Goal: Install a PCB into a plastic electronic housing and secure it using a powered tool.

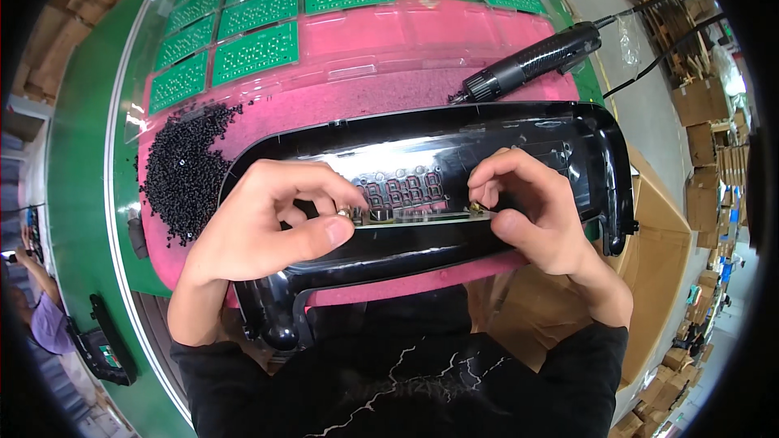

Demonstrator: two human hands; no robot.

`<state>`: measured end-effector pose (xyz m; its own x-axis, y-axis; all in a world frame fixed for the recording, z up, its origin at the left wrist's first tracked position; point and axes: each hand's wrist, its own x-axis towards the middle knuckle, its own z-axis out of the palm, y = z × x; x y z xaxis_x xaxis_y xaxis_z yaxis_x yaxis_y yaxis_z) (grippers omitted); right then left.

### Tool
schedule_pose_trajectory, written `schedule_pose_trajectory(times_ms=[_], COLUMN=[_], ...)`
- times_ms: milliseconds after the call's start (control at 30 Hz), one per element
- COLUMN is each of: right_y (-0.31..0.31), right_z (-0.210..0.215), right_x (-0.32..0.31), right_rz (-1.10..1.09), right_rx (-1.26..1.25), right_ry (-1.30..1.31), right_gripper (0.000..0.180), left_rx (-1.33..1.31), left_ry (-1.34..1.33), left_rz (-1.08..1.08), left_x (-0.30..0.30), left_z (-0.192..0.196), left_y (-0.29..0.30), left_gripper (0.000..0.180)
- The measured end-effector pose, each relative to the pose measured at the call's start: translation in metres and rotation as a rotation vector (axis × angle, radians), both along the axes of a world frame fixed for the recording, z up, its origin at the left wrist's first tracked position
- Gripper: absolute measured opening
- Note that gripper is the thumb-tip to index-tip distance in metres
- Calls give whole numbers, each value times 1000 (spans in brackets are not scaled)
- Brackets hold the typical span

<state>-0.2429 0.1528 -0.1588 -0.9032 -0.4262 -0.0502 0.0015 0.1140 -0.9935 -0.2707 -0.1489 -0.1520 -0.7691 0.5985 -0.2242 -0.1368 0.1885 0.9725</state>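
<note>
A circuit board, seen nearly edge-on, is tilted over a black plastic housing. My left hand pinches its left end between thumb and fingers. At the other end, my right hand has its thumb and curled fingers around the board's corner, by a small brass-coloured part. The housing lies with its hollow side up, and digit-shaped cutouts show in its floor just beyond the board. My fingers hide part of the board's ends.
Left of the housing is a heap of small black screws on the pink mat. A black electric screwdriver lies beyond the housing, its cord running right. Green circuit boards fill clear trays at the back. An open cardboard box stands at right; another person is far left.
</note>
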Motion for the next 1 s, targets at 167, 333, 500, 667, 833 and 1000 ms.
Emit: schedule_pose_trajectory(times_ms=[167, 333, 500, 667, 833, 1000], right_y=[-5, -7, -4, -5, 0, -12], right_z=[7, 8, 17, 25, 23, 31], right_x=[5, 4, 1, -3, -4, 5], right_rz=[40, 16, 79, 103, 219, 94], right_rx=[-21, 63, 186, 245, 174, 116], right_ry=[-191, -194, -242, -268, 33, -276], right_gripper=[18, 22, 27, 22, 20, 28], left_rx=[91, 113, 120, 90, 103, 196], left_ry=[-238, -149, -115, -45, -21, -227], left_rz=[-102, -119, -119, -131, -288, -398], left_x=[3, 2, 0, -4, -11, -13], left_z=[-3, -2, -1, 0, 0, -6], left_y=[-4, -2, -2, -3, -10, -15], left_gripper=[53, 54, 56, 53, 43, 36])
